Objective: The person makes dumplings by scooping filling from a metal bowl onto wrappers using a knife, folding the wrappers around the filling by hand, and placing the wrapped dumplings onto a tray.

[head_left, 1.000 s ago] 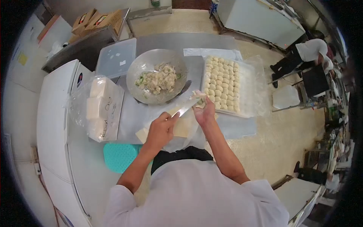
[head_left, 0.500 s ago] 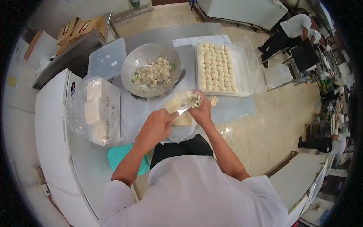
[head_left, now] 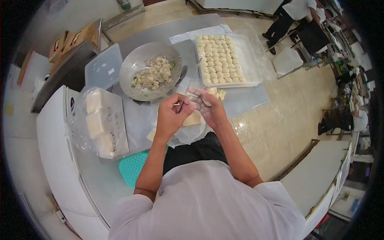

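Note:
My left hand (head_left: 171,114) is closed around a thin metal spatula (head_left: 193,76), seen nearly edge-on, which points up and away toward the tray. Close beside it is my right hand (head_left: 213,109), palm turned up and fingers spread, with pale residue on the fingers. No dumpling shows in that palm. Under the hands lies a stack of square dough wrappers (head_left: 193,119) on plastic. Crumpled dough pieces (head_left: 216,93) sit just beyond my right hand. A steel bowl (head_left: 129,85) of chunky filling (head_left: 154,73) stands ahead on the left.
A white tray (head_left: 253,60) with rows of round dumplings (head_left: 221,60) stands at the table's far right. Bagged wrappers (head_left: 100,122) and a plastic lid (head_left: 105,66) are at left. A teal basket (head_left: 130,170) sits below the table edge. Another person (head_left: 294,14) stands at far right.
The filled wrapper has gone from my right hand, which has opened. The spatula has swung from low across the hands to pointing away. The view has shifted slightly.

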{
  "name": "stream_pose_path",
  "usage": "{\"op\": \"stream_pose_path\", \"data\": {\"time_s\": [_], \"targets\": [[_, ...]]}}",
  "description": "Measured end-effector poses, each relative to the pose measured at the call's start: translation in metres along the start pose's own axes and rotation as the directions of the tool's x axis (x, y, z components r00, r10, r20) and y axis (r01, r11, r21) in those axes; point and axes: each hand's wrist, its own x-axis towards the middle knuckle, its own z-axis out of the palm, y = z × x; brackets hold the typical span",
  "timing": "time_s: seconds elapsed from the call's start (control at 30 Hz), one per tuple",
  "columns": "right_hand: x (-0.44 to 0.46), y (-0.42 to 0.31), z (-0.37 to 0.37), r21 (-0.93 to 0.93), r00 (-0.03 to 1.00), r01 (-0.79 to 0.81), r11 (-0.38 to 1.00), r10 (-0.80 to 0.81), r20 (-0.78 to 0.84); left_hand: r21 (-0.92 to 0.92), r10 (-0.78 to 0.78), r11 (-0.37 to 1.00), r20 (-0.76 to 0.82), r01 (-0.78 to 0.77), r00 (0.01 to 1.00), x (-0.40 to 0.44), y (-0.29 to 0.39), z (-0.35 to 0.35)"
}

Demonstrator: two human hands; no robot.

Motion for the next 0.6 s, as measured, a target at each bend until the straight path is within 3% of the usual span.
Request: {"op": "stream_pose_path", "data": {"time_s": [0.03,0.07,0.13,0.17,0.23,0.3,0.37,0.4,0.47,0.5,0.53,0.6], "targets": [[-0.001,-0.007,0.004,0.193,0.998,-0.058,0.98,0.061,-0.008,0.032,-0.012,0.999,0.032,0.011,0.999,0.002,0.001,0.003],[-0.002,-0.015,0.002,0.193,0.999,-0.047,0.98,0.051,-0.015,0.031,-0.011,0.999,0.044,0.01,0.999,0.003,-0.003,0.002],[-0.005,-0.034,-0.012,0.052,0.997,0.041,0.998,-0.038,-0.065,0.047,-0.02,0.999,0.024,0.019,1.0,0.003,-0.014,-0.005],[-0.005,-0.04,-0.022,0.043,0.977,0.097,0.994,-0.087,-0.193,0.044,-0.024,0.999,0.029,0.023,0.999,0.0,-0.016,-0.009],[-0.001,-0.068,-0.064,-0.126,0.951,0.227,0.966,-0.248,-0.187,0.18,-0.068,0.981,-0.024,0.071,0.997,-0.007,-0.015,-0.018],[-0.001,-0.112,-0.077,-0.122,0.938,0.27,0.955,-0.29,-0.193,0.25,-0.076,0.965,-0.044,0.084,0.996,-0.016,-0.024,-0.03],[0.009,-0.148,-0.077,-0.41,0.852,0.317,0.855,-0.447,-0.272,0.319,-0.084,0.942,-0.068,0.101,0.994,-0.026,-0.039,-0.042],[0.02,-0.161,-0.086,-0.412,0.852,0.316,0.855,-0.447,-0.273,0.31,-0.109,0.942,-0.089,0.131,0.99,-0.03,-0.048,-0.048],[0.048,-0.19,-0.11,-0.668,0.898,0.079,0.74,-0.343,-0.274,0.299,-0.13,0.941,-0.108,0.157,0.986,-0.036,-0.056,-0.049],[0.062,-0.206,-0.134,-0.696,0.969,-0.002,0.718,-0.17,-0.178,0.264,-0.151,0.946,-0.151,0.187,0.977,-0.038,-0.058,-0.046],[0.069,-0.212,-0.142,-0.7,0.969,0.003,0.714,-0.174,-0.174,0.227,-0.168,0.951,-0.194,0.211,0.966,-0.038,-0.058,-0.04],[0.085,-0.225,-0.157,-0.592,0.958,-0.256,0.764,0.119,-0.26,0.226,-0.196,0.943,-0.217,0.245,0.956,-0.036,-0.049,-0.027]]}}
